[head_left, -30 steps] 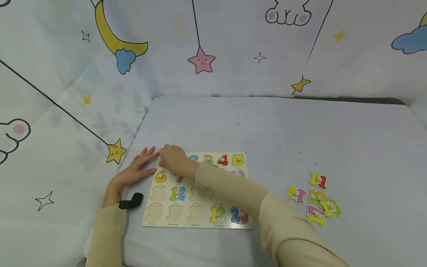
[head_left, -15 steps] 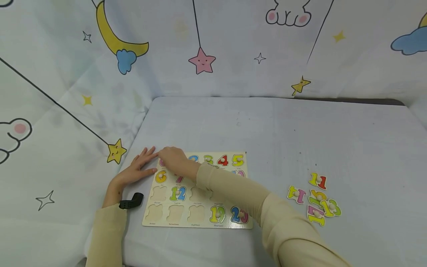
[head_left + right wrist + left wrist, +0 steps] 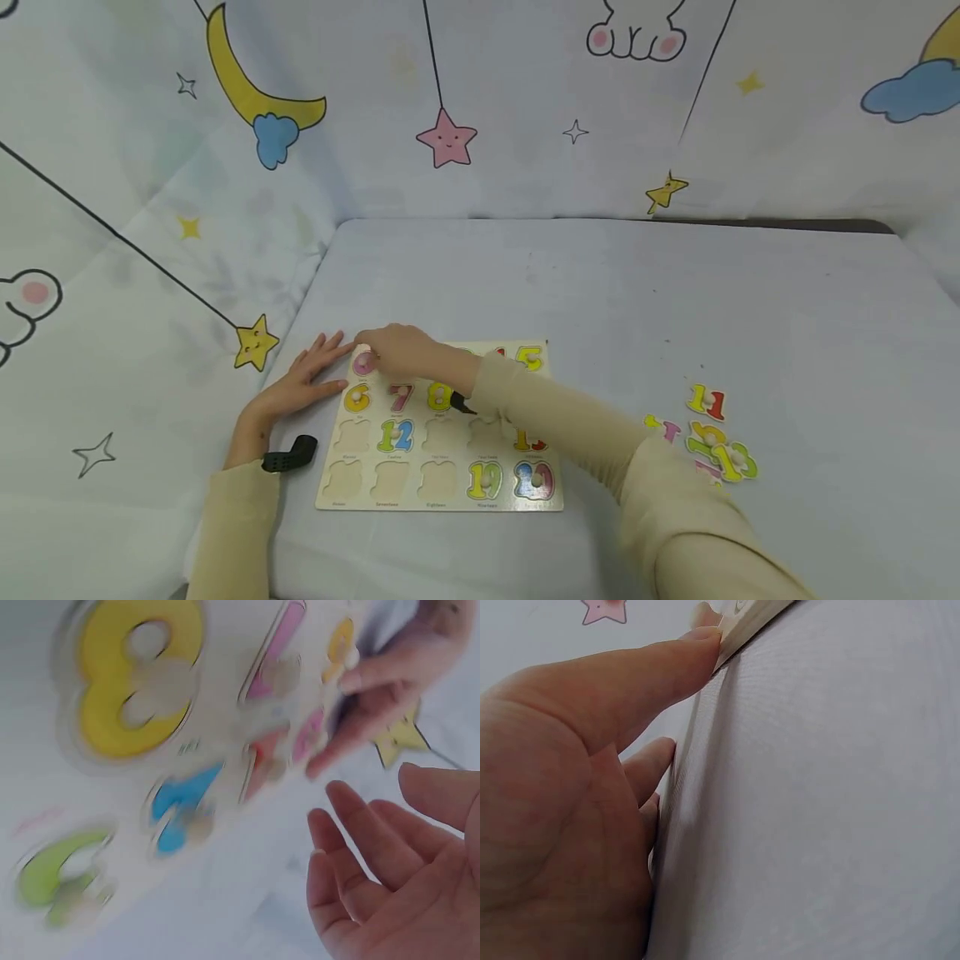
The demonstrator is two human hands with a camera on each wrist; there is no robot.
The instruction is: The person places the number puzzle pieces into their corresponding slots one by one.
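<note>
A wooden number puzzle board lies on the table, with knobbed number pieces in its upper rows. My left hand rests at its upper left edge with fingers spread; in the left wrist view the thumb touches the board's edge. Over the top row is my right hand, just right of the pink 0 piece, which sits in the top left corner. The right wrist view shows this right hand with loosely bent fingers, holding nothing, beside the board.
Several loose number pieces, among them a yellow and red 11, lie to the right; the right sleeve partly covers some. Recessed slots without pieces show in the board's lower rows. A patterned white curtain hangs behind the table.
My right hand has come off the pink 0 piece and shifted slightly right, uncovering it. The left hand has stayed at the board's edge. The head view has turned slightly.
</note>
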